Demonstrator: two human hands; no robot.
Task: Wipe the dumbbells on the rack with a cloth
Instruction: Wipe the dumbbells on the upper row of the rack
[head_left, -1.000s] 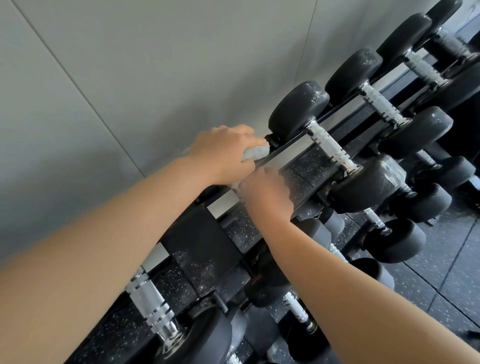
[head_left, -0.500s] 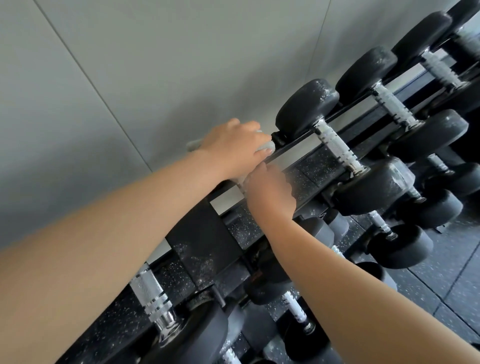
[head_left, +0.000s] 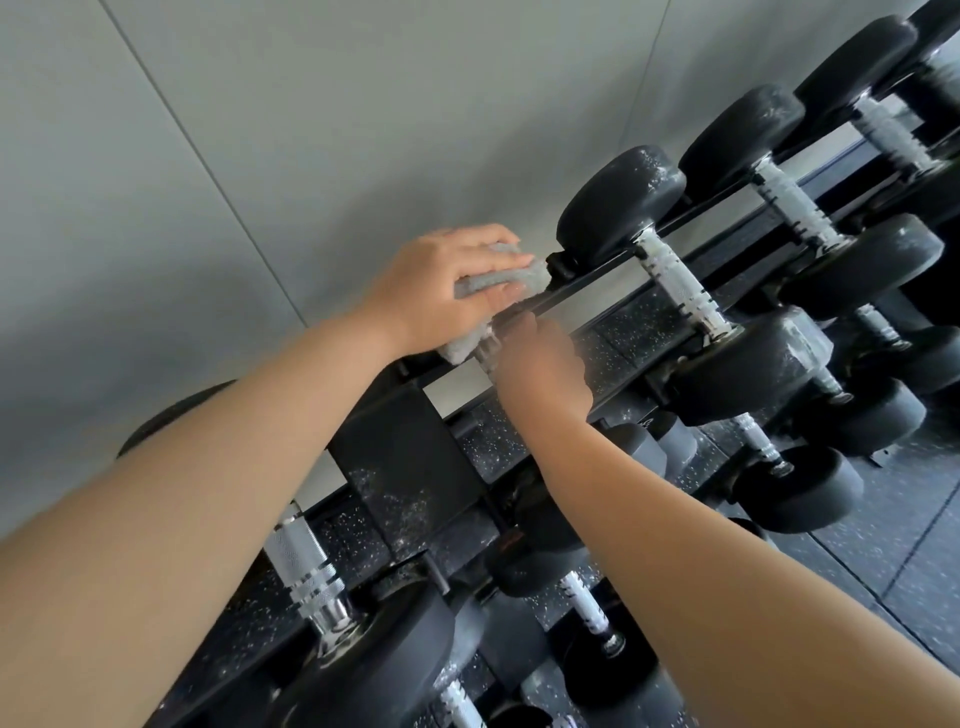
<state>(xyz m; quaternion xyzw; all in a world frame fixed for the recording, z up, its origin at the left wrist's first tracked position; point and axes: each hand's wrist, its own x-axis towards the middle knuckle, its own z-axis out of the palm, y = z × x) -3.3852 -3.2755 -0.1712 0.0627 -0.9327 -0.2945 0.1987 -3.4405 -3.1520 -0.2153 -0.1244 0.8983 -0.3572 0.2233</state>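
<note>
Lying at the left end of the rack (head_left: 395, 467), a near dumbbell (head_left: 306, 571) with a knurled chrome handle is being partly hidden by the left forearm (head_left: 208, 493). Further right, at the back edge of the top shelf, the grey cloth (head_left: 488, 283) is being held by the left hand (head_left: 426, 296). The folded fabric is being clasped in its grip, fingers curled over the top, while a loose end is hanging below the palm against the back rail (head_left: 571, 288). Just beside it, the right hand (head_left: 545, 369) is being shown blurred at the same rail. Its fingers are curled, yet whether anything is being pinched in that grip cannot be told. To the right, black dumbbells (head_left: 748, 364) are being carried in a row across the shelf's rails, heads at the front and back edges, white scuffs being shown on the rubber.
</note>
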